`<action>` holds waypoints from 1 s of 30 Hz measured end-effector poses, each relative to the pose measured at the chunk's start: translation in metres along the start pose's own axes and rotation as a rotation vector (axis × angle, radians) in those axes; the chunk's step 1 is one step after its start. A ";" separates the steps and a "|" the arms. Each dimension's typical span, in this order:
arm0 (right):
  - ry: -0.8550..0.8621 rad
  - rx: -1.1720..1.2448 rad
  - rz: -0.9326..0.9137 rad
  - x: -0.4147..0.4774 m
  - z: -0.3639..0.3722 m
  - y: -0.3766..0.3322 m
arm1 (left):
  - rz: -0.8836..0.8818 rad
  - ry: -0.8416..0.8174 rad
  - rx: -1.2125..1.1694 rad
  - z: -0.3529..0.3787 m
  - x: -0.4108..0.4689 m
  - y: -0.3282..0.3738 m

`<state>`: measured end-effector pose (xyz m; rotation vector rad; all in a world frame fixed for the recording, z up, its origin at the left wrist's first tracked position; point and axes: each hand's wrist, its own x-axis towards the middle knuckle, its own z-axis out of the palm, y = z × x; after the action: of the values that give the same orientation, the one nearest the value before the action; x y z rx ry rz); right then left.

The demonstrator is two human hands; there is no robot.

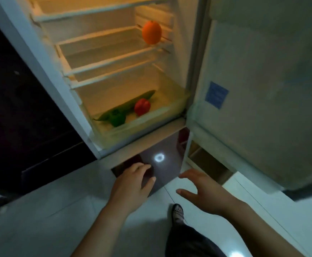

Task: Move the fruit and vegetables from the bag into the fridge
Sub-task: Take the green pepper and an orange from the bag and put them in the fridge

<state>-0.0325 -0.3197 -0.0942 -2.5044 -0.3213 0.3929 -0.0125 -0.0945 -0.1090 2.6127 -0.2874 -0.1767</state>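
Note:
The fridge (40,58) stands open and lit, its door (259,101) swung to the right. An orange (151,32) sits on a middle shelf at the right. In the clear bottom drawer (172,108) lie a red pepper (142,107), a green pepper (117,118) and a long green cucumber (131,103). My left hand (133,184) hangs below the fridge compartment, in front of the lower door, fingers loosely curled and empty. My right hand (203,190) is beside it, fingers spread and empty. No bag is in view.
A dark glossy lower fridge door (162,145) reflects a ring light. A dark cabinet (21,127) stands left of the fridge. The floor (49,219) is pale tile. My foot (178,213) in a patterned shoe stands below my hands.

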 end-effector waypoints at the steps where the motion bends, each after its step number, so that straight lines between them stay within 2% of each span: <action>1: -0.011 0.001 0.045 -0.016 -0.001 0.006 | 0.026 -0.040 -0.009 0.007 -0.003 0.008; 7: 0.033 0.022 0.288 -0.092 -0.011 0.049 | 0.072 -0.206 -0.164 0.044 -0.005 0.059; 14: 0.147 0.105 0.403 -0.169 -0.040 0.109 | 0.188 -0.385 -0.102 0.100 0.001 0.144; 20: 0.229 0.127 0.501 -0.270 -0.079 0.199 | 0.333 -0.481 -0.048 0.183 -0.011 0.278; 25: 0.364 0.103 0.603 -0.356 -0.114 0.285 | 0.440 -0.580 -0.015 0.259 -0.018 0.409; 30: 0.436 0.120 0.640 -0.405 -0.146 0.342 | 0.506 -0.599 -0.033 0.300 -0.014 0.497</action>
<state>-0.3091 -0.7942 -0.0925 -2.4374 0.6662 0.0899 -0.1637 -0.6551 -0.1218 2.3024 -1.1165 -0.7691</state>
